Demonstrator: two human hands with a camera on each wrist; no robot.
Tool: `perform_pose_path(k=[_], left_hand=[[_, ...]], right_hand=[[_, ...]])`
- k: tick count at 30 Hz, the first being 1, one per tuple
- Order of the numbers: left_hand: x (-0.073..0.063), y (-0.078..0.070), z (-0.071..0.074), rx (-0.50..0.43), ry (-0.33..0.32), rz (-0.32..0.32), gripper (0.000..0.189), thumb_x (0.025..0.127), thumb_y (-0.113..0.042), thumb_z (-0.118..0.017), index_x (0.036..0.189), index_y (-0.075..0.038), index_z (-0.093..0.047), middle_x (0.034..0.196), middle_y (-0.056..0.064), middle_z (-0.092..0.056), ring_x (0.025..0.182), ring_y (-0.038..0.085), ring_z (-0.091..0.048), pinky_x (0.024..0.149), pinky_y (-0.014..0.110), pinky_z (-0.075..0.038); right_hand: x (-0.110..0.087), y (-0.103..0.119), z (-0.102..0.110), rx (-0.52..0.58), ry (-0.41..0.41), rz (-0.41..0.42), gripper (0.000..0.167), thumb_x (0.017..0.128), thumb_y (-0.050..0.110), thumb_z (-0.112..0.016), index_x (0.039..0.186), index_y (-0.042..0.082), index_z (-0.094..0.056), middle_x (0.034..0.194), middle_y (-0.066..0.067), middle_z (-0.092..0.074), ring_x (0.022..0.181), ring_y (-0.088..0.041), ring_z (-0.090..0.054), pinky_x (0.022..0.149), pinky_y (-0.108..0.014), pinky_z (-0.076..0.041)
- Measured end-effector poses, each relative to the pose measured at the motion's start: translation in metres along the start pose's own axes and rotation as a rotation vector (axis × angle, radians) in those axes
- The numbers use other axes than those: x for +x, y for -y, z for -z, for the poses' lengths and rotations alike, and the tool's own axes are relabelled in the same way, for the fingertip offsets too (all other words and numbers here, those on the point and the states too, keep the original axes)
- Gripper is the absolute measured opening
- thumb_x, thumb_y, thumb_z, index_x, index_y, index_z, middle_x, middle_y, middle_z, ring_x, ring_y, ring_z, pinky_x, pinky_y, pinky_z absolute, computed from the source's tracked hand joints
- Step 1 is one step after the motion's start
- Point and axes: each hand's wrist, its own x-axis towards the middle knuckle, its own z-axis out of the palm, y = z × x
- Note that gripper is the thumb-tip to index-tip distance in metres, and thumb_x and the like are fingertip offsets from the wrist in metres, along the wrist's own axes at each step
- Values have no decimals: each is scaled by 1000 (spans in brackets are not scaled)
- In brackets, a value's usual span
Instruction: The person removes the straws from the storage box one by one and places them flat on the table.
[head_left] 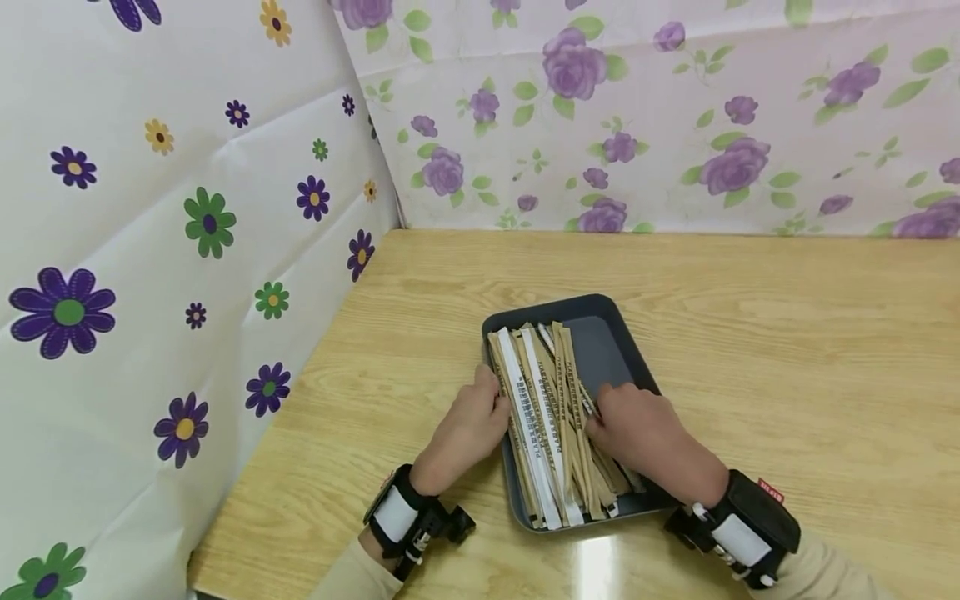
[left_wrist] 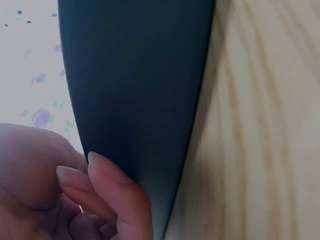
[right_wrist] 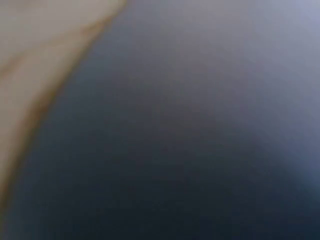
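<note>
A dark grey rectangular tray (head_left: 607, 333) rests on the table, with a pile of long paper-wrapped straws (head_left: 536, 400) in it. Their sleeves are white or brown with dark print. My left hand (head_left: 468, 421) grips the tray's left rim. In the left wrist view its fingertips (left_wrist: 112, 175) lie against the tray's outer wall (left_wrist: 135, 75). Inside the tray, my right hand (head_left: 641, 429) has curled fingers at the pile's right side, pinching a slanted straw (head_left: 587, 398) whose lower end is hidden behind the hand. The tray's blurred dark surface (right_wrist: 175, 125) fills most of the right wrist view.
The wooden table (head_left: 787, 350) extends around the tray. A white covering (head_left: 150, 350) with printed flowers stands along the left side. Another covering with purple roses (head_left: 637, 50) hangs behind the table's back edge. Each wrist wears a black strapped camera mount (head_left: 408, 517).
</note>
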Motion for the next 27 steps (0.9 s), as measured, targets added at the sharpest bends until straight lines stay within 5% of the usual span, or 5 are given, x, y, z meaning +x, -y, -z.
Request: perform_pose_path(k=[8, 27], left_hand=[[3, 6, -2, -191, 74, 80, 9, 103, -9, -31, 96, -6, -26, 59, 3, -29, 41, 19, -46, 45, 34, -52], [7, 13, -2, -198, -26, 21, 8, 95, -2, -44, 92, -5, -37, 55, 0, -35, 40, 16, -46, 41, 27, -42]], right_hand=[[-1, 0, -7, 65, -46, 47, 39, 93, 12, -54, 58, 16, -37, 50, 3, -27, 42, -12, -27, 41, -25, -21], [2, -11, -1, -167, -291, 37, 37, 86, 15, -58, 57, 15, -36, 48, 3, -27, 40, -14, -35, 36, -28, -25]])
